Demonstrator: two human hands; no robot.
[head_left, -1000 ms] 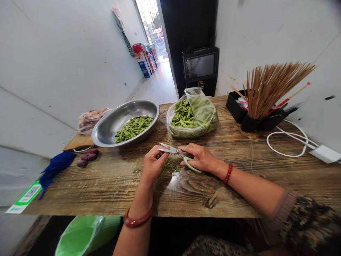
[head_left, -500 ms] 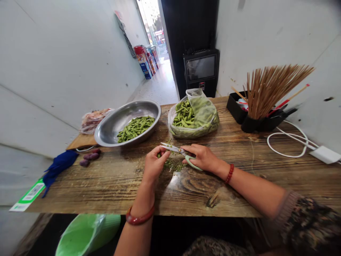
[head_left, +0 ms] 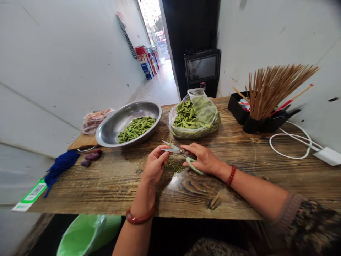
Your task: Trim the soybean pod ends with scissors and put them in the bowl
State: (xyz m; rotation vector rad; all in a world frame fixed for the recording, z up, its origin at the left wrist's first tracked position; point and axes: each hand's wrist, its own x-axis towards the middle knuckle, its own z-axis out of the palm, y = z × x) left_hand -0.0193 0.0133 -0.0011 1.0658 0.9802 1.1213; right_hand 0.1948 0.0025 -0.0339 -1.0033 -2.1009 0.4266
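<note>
My right hand (head_left: 201,157) grips a pair of scissors (head_left: 181,150) with pale green handles, their blades parted and pointing left. Fingers of my left hand (head_left: 155,163) are pinched together at the blade tips around an edamame pod, which they mostly hide. A bit of green shows between the blades. Below the scissors lies a small heap of green trimmings (head_left: 174,165) on the wooden table (head_left: 106,188). Beyond my hands, a steel basin (head_left: 112,125) holds a layer of edamame pods (head_left: 137,128). To its right sits a clear plastic bag (head_left: 195,131) full of more pods.
A black holder (head_left: 237,108) with many thin brown sticks (head_left: 266,92) stands at the right, near a white cable and adapter (head_left: 328,155). At the left lie purple objects (head_left: 90,158), a blue cloth (head_left: 61,165) and a wooden board (head_left: 80,142). A green bin (head_left: 80,236) stands below.
The scissor blades have opened wider. The pod that showed in my left hand is now mostly hidden by its fingers, which have shifted slightly at the blades.
</note>
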